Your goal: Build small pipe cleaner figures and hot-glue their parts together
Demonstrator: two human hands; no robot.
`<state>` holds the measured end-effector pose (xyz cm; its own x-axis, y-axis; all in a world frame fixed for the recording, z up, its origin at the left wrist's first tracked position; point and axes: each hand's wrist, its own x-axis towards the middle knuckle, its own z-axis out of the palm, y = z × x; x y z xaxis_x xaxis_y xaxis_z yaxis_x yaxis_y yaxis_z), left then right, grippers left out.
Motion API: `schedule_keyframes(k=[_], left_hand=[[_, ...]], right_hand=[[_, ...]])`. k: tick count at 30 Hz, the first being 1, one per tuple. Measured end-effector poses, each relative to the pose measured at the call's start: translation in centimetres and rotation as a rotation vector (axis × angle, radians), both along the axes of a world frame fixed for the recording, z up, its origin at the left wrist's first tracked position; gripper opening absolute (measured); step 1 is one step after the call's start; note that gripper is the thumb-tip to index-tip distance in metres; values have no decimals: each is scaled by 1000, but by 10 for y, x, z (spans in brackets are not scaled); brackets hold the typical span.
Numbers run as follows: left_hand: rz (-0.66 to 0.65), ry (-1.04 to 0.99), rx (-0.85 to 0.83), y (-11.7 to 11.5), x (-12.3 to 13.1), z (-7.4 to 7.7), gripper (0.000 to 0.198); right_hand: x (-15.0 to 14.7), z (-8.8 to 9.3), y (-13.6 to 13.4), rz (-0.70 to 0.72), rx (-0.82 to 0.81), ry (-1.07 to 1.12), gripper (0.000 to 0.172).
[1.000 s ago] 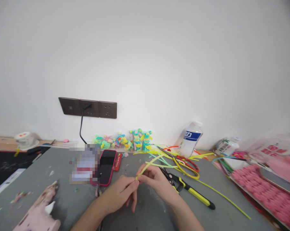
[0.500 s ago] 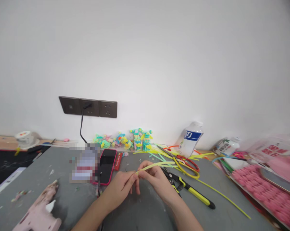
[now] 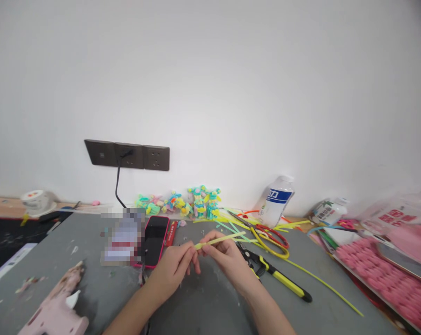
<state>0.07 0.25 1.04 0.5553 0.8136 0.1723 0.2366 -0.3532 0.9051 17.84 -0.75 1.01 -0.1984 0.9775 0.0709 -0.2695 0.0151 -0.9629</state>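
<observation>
Between my two hands runs a thin pale-yellow strip [image 3: 227, 237], its free end reaching to the right above the mat. My left hand [image 3: 177, 265] is closed, pinching the strip's left end between thumb and finger. Close beside it, the thumb and forefinger of my right hand [image 3: 222, 253] pinch the same strip. Wire strippers [image 3: 283, 281] with yellow-and-black handles lie just right of my right hand, partly hidden by it. Scissors with yellow and red handles [image 3: 271, 244] rest behind them among loose yellow and green strips [image 3: 233, 228].
Small teal and yellow figures [image 3: 203, 202] line the wall. A phone [image 3: 157, 239] lies left of my hands, and a pink glue gun [image 3: 56, 307] at front left. At right are a clear bottle [image 3: 276, 202], a white bottle [image 3: 329, 211] and a pink woven piece [image 3: 381, 274].
The strip has turned: its free end now points straighter and slightly up to the right, where before it curved over toward the scissors. Both hands stay nearly in place.
</observation>
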Motion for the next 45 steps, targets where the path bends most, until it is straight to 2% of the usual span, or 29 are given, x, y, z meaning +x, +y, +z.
schedule_keyframes(k=[10,22,30,34,38,42,45], left_hand=[[9,162,147,0,-4,1,45],[17,114,217,0,-3,-5,46],[17,118,194,-1,-2,3,48],[35,40,73,0,0,3,31],[136,-156,-90,3,3,0,19],[143,-316,-276,8,5,-3,23],[154,-379,-342,10,6,-4,27]], right_hand=[[-2,4,-2,5,-22,25,30],[-3,6,-3,33,-35,62,28],[-4,0,-2,-27,-64,95,28],[-1,-2,0,-56,-28,74,30],[-2,1,1,-60,23,-22,29],[-2,4,0,-8,8,-69,29],[-1,5,0,-10,-5,-87,30]])
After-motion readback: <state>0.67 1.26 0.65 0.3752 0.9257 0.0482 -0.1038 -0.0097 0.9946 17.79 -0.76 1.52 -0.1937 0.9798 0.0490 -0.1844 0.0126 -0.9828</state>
